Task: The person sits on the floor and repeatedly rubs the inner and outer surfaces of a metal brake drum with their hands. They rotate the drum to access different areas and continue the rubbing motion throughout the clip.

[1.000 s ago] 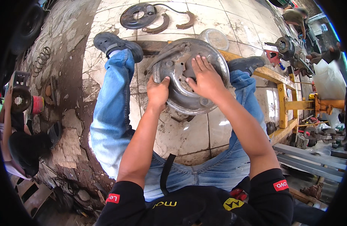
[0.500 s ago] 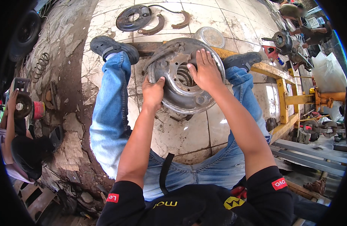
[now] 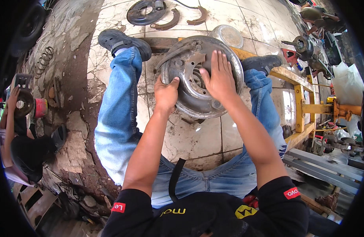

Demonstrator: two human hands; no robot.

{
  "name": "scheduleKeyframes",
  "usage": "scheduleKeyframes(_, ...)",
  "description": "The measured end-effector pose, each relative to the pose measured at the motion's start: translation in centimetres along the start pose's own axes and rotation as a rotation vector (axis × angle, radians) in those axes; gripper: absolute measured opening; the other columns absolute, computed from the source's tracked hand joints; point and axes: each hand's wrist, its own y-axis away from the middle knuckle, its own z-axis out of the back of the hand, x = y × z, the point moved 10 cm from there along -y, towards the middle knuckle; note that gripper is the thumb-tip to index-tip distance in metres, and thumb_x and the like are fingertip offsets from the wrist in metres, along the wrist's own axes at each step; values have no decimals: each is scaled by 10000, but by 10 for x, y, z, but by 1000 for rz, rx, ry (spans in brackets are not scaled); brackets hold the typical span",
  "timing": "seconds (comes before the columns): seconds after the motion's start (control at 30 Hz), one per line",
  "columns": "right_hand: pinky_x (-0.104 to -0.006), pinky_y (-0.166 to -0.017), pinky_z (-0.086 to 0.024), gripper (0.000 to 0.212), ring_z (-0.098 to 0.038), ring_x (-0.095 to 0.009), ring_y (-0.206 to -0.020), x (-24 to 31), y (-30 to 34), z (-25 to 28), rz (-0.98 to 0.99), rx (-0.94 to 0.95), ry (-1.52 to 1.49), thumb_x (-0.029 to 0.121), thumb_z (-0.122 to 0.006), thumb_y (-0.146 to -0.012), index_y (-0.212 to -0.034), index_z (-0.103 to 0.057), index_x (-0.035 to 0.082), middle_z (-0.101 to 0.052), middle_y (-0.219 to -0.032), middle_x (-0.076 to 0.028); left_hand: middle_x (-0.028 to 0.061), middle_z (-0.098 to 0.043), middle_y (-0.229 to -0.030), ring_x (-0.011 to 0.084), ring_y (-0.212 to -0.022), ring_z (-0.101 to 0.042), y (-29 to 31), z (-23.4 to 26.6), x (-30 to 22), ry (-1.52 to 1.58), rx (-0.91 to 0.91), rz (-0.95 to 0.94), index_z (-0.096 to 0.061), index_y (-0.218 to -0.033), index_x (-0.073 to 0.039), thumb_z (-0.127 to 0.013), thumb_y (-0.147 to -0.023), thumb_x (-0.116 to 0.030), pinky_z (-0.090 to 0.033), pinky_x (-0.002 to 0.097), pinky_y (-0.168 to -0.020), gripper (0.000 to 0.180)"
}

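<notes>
Between my knees is a large, round, worn metal brake backing plate [image 3: 181,87], with a holed opening at its middle. Ringed metal, like a coil, shows through that opening. My left hand [image 3: 166,94] grips the plate's left rim, thumb on top and fingers partly hidden beneath. Flat on the right side of the plate lies my right hand [image 3: 221,81], its fingers stretched out and its thumb spread toward the centre hole. Whatever supports the plate from below is mostly hidden.
Beyond the plate lie a black backing plate [image 3: 136,16], two curved brake shoes [image 3: 168,23] and a silver round pan [image 3: 229,36]. A yellow metal frame [image 3: 299,104] stands to the right. At left are a coil spring [image 3: 43,62] and another person's hand [image 3: 13,98] on a round part.
The whole view has shifted slightly. My right palm has slid a little toward me over the plate. My left hand keeps its grip on the rim.
</notes>
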Motion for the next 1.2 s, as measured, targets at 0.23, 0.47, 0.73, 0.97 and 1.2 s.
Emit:
scheduleKeyframes(0.23,-512,-1175,-225,784,-272,-441,-1431,-2,-2,2,11,-29,-16,514,-404,-1000,-1513,-201,-43,-316,-1513,-303,160,-679,-1084,229,-922,-643,4,-4,1,5,26,8,-562,-1207,26,-633,-900,-31,-503,336,-826,320)
scheduleKeyframes(0.47,-513,-1165,-251,775,-301,-445,-1417,4,18,0,12,-22,-31,488,-443,-994,-1507,-222,-49,-338,-1502,-301,161,-678,-1075,228,-921,-639,6,2,3,-49,-33,-5,-551,-1208,28,-626,-905,-29,-500,336,-826,317)
scheduleKeyframes(0.73,-517,-1160,-257,764,-298,-439,-1419,-1,-20,3,-18,-83,-90,481,-439,-995,-1493,-240,-63,-344,-1494,-309,151,-679,-1071,225,-929,-639,9,-3,4,15,-27,-10,-564,-1189,29,-621,-907,-21,-498,336,-852,292)
scheduleKeyframes(0.97,-523,-1150,-268,757,-316,-444,-1410,7,24,4,13,-69,-45,457,-465,-989,-1494,-242,-62,-359,-1484,-313,150,-680,-1070,224,-932,-641,13,0,4,-59,-42,-5,-559,-1206,25,-618,-905,-15,-496,335,-856,310)
scheduleKeyframes(1.2,-479,-1179,-239,761,-283,-411,-1435,4,-11,2,-41,-56,-72,484,-422,-998,-1505,-224,-48,-346,-1511,-274,150,-682,-1074,219,-930,-640,10,3,4,-43,-53,-12,-560,-1204,23,-620,-904,-15,-496,332,-851,309)
